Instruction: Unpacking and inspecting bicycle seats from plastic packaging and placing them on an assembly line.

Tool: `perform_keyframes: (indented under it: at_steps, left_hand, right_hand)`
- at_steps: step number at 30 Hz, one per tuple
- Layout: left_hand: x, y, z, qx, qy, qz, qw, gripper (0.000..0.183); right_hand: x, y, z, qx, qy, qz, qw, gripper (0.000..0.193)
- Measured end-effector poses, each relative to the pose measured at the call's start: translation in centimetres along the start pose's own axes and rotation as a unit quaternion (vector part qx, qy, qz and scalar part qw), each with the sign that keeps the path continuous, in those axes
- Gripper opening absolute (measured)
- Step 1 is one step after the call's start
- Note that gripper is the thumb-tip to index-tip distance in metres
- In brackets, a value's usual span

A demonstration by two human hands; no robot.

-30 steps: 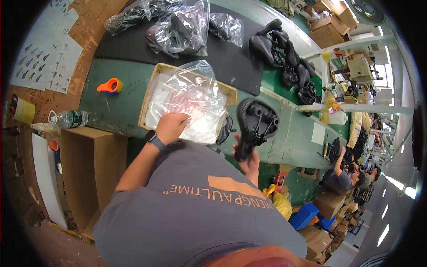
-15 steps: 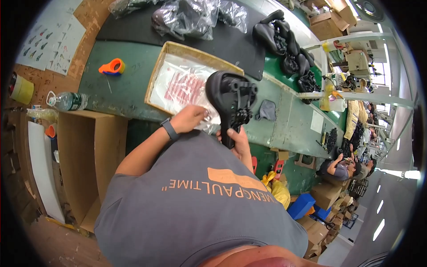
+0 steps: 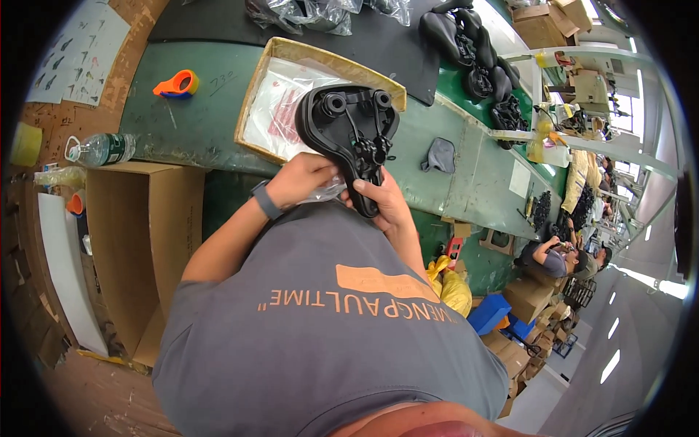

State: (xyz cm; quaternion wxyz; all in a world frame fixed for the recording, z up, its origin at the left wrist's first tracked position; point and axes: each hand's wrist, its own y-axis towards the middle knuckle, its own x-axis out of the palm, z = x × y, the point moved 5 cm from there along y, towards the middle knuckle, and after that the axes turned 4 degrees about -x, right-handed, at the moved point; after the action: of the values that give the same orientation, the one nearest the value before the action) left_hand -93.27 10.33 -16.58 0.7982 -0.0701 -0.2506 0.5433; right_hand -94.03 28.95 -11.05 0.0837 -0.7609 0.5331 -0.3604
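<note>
A black bicycle saddle (image 3: 314, 125) is held with its underside, springs and clamp turned up toward me. My right hand (image 3: 387, 202) is closed round its narrow nose, thumb on top. Just left of the nose, my left hand (image 3: 304, 179) pinches a clear plastic bag (image 3: 324, 191), mostly hidden by the hand and the saddle. Behind both hands stands a shallow cardboard box (image 3: 250, 98) with clear plastic bags (image 3: 273, 109) bearing red print lying in it. The saddle covers part of that box.
An orange-and-blue tape dispenser (image 3: 177, 84) and a plastic bottle (image 3: 102, 149) are at the left. Bagged saddles (image 3: 306, 16) lie at the back, bare black saddles (image 3: 466, 44) back right. A grey cloth-like piece (image 3: 440, 155) lies on the green table. A tall open carton (image 3: 124, 240) stands left.
The saddle has tilted, with its wide rear shifted left and its underside now facing me more. My left hand has moved slightly left and closer to the saddle's nose, still with the bag.
</note>
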Motion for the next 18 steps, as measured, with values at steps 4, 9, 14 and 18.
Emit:
perform_keyframes:
  at_steps: [4,9,14,18]
  left_hand:
    - [0.1,-2.5,-0.7,-0.06,-0.143,-0.007,0.988,0.019]
    - [-6.5,-3.5,1.9,0.183,-0.513,0.052,0.837,0.019]
    - [-10.1,-1.5,3.5,0.104,-0.426,0.059,0.897,0.018]
    - [-5.8,3.9,6.9,0.086,-0.245,0.197,0.945,0.02]
  right_hand:
    - [-1.7,1.1,1.6,0.033,0.113,0.013,0.993,0.04]
    - [-5.2,0.6,1.4,-0.054,0.229,0.011,0.972,0.042]
    - [-5.8,-0.4,-2.0,-0.164,0.261,-0.024,0.951,0.054]
    - [-8.5,-1.7,-2.1,-0.167,-0.148,0.064,0.973,0.083]
